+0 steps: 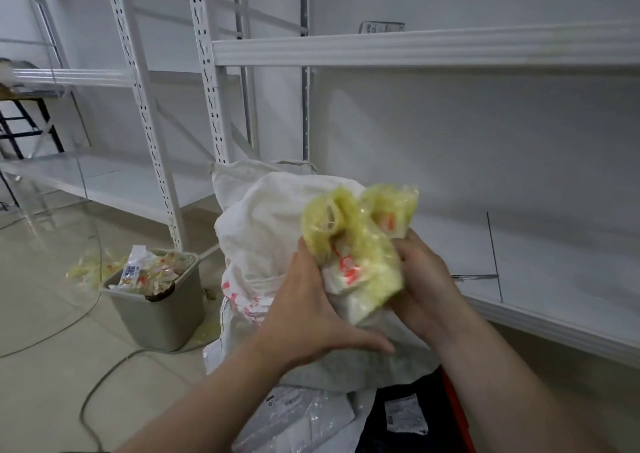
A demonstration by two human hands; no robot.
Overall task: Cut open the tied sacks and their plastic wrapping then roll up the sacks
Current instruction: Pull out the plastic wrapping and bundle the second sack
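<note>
shelves [415,47]: big, white and made of metal. They stand along the wall, and the posts have rows of holes.
floor [52,314]: pale shiny tiles on the left side.
sack [263,217]: big, white and crumpled, with red print low down. It stands in the middle, in front of the shelves and right beside the bin. Its top is bunched up under the hands.
bin [162,317]: grey and square. It sits on the floor to the left of the sack and is full to the top with crumpled plastic and paper.
clear bag [298,414]: lies at the bottom of the view, under the sack, with a label on it.
plastic wrapping [360,258]: yellowish and see-through, with red marks. It is scrunched into a bundle and held up between both hands, above the top of the sack.
left hand [311,314]: grips the left side of the plastic wrapping. Its fingers go behind the bundle and its thumb lies against the sack.
right hand [426,289]: its fingers are curled round the right side of the plastic wrapping.
cable [104,376]: grey, and it snakes over the floor near the bin.
scraps [83,269]: bits of yellowish plastic on the floor, just left of the bin.
</note>
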